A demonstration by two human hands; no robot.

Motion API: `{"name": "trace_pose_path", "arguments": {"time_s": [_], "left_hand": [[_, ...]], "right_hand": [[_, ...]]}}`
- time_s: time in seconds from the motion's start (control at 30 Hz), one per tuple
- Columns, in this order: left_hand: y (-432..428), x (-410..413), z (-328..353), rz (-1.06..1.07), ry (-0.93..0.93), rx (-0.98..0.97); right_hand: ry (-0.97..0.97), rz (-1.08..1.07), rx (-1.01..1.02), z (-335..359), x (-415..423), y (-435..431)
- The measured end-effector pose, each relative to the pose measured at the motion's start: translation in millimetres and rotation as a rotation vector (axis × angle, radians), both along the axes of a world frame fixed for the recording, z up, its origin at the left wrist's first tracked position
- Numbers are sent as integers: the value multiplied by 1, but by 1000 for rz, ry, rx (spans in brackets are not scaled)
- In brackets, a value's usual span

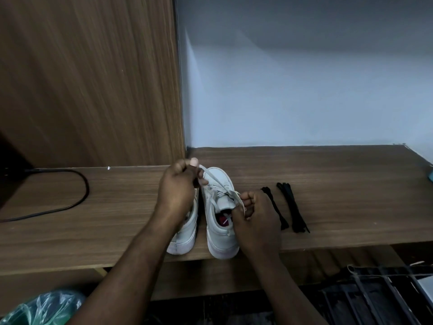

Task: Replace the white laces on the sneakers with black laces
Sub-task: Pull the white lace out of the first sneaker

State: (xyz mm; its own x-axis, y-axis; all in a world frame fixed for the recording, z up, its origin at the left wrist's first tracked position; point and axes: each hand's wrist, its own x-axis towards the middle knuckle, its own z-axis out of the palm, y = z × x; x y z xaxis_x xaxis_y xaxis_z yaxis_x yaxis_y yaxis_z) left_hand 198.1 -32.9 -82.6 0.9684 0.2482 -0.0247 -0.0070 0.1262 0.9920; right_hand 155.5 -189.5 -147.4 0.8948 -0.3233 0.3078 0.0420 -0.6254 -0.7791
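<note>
**Both hands on the white lace of one sneaker**

Two white sneakers stand side by side on the wooden table (339, 184), heels at its front edge and toes pointing away from the person. The landmark here is the worked sneaker (221, 238), the one on the person's right. Its opening shows a red lining.

The white lace (212, 176) is still threaded through this sneaker's eyelets. One strand runs taut from the eyelets up and away to the left hand (178, 186), which is raised above and to the left of the sneaker's toe. That hand's fingers (187, 164) are curled in and pinch the strand against the thumb.

The right hand (257, 216) sits against the sneaker's right side, level with the tongue. Its fingers (246, 195) are curled round the other part of the white lace, where it comes off the top eyelets.

The second sneaker (185, 235) stands just to the left of the worked sneaker. It is largely hidden under the left wrist and forearm, so its lacing cannot be made out.

The black laces (293, 207) lie flat on the table to the right of the worked sneaker, beyond the right hand. They are two folded bundles side by side, apart from both sneakers and untouched.

Far to the left of the worked sneaker a black cable (80, 184) loops across the table. Behind the sneaker a wood panel (89, 78) meets a pale wall (304, 90). Below and left of it is a green plastic bag (44, 306). Below and right of it is a dark rack (379, 294).
</note>
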Motion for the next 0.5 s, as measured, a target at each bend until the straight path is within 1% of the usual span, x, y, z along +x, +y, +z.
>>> {"name": "trace_pose_path", "arguments": {"time_s": [0.03, 0.1, 0.17, 0.23, 0.27, 0.33, 0.37, 0.4, 0.43, 0.5], "left_hand": [[3, 0, -1, -43, -28, 125], [6, -1, -3, -144, -106, 475], [6, -1, -1, -213, -139, 783], [5, -1, 0, -254, -172, 1044], [4, -2, -1, -246, -192, 1119], [5, -2, -2, -205, -245, 1160], [5, -3, -2, -179, -264, 1105], [5, -4, -1, -147, -253, 959], [4, -3, 1, -106, -204, 684], [3, -3, 12, -78, -71, -63]], "right_hand": [[-2, -3, -3, 0, 0, 0], [-6, -10, -3, 1, 1, 0], [-14, -18, -3, 1, 1, -1], [-21, -26, -1, 0, 1, -1], [-22, -28, 0, 0, 1, -1], [-23, -24, 6, 0, 0, 0], [-21, -21, 10, 0, 0, 1], [-18, -18, 12, 0, 0, 2], [-16, -15, 11, 1, 0, 2], [-12, -9, 9, 2, 0, 3]]}}
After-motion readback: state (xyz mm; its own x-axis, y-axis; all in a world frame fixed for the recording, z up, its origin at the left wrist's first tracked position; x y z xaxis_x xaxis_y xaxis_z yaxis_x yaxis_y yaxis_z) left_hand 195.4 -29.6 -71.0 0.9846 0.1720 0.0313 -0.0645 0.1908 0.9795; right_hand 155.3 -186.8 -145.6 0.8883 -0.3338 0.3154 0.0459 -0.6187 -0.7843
